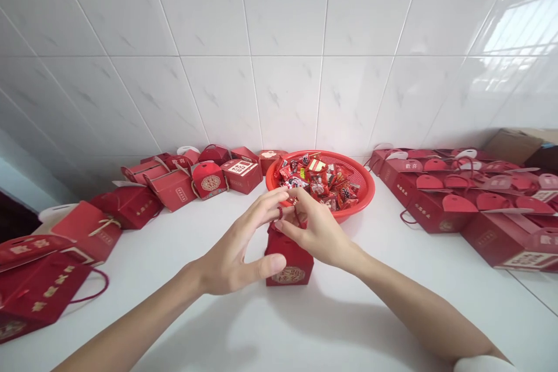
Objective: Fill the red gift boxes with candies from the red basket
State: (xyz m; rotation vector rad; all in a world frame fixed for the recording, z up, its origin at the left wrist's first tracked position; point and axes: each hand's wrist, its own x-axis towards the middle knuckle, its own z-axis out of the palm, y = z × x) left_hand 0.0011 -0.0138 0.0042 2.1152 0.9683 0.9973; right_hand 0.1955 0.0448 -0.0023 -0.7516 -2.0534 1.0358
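On the white table (pixel 196 331), a small red gift box (pixel 300 264) stands just before a red plastic basket (pixel 368 192) of wrapped candies (pixel 319 179). The left hand (pixel 229 258) arches beside the box's top, loose, thumb spread from its fingers; the right hand (pixel 322 231) curls over it, and whether its fingers pinch the cord handle (pixel 280 213) cannot be told.
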